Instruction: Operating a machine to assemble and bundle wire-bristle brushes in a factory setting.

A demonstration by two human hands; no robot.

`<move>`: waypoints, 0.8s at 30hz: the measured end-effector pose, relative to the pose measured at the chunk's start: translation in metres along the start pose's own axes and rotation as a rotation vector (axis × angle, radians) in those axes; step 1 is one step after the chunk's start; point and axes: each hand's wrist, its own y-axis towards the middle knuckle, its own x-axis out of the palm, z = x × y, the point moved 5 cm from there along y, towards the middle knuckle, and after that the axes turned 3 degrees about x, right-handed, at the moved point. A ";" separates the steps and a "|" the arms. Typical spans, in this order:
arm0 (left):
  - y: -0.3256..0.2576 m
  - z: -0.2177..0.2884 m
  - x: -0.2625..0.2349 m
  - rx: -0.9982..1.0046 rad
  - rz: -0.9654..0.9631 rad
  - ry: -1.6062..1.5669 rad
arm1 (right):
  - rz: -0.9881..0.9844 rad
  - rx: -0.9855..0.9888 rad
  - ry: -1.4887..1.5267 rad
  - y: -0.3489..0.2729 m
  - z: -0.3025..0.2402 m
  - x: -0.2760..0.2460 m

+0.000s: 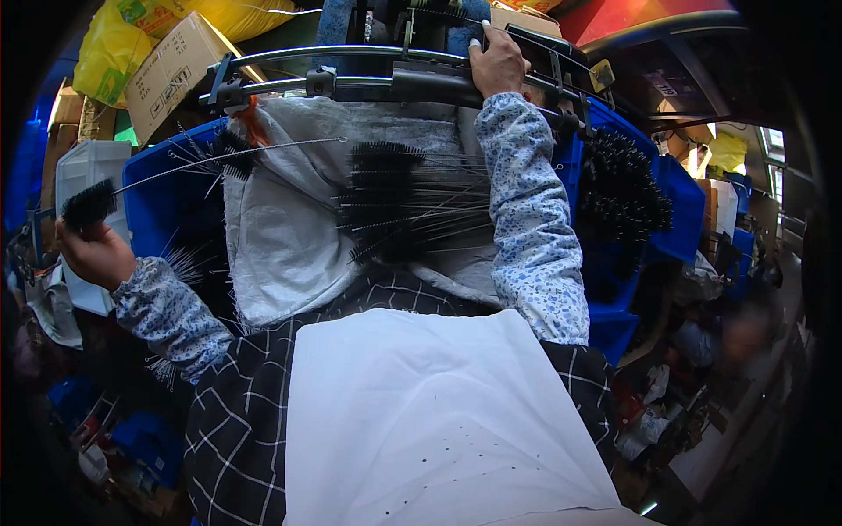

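Left hand (95, 254), far left of frame: closed around the bristle end of a black wire-stemmed brush (89, 205), its thin wire running toward upper centre. Right hand (498, 63), top centre: fingers curled over a black metal bar (351, 85) of a machine frame. Centre: bundle of black brushes (386, 202), wires pointing right, lying on a grey-white cloth (281, 237). Right of centre: heap of black brushes (621, 195) in a blue bin (684, 210). Upper left: cardboard box (171, 70), yellow bags (110, 53). Lower centre: white sheet (438, 412) on a checked apron (232, 421).
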 end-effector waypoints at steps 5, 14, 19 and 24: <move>-0.017 -0.039 0.011 -0.419 0.053 -0.472 | 0.008 0.000 0.018 -0.003 -0.016 0.003; -0.008 0.021 0.045 -0.562 -0.017 -0.901 | -0.091 -0.010 -0.063 -0.004 -0.070 0.018; 0.001 0.058 0.054 -0.772 0.086 -1.321 | -0.093 -0.046 -0.122 -0.005 -0.064 0.008; 0.006 0.061 0.030 -0.553 -0.022 -0.856 | 0.012 -0.096 -0.084 0.000 -0.009 -0.004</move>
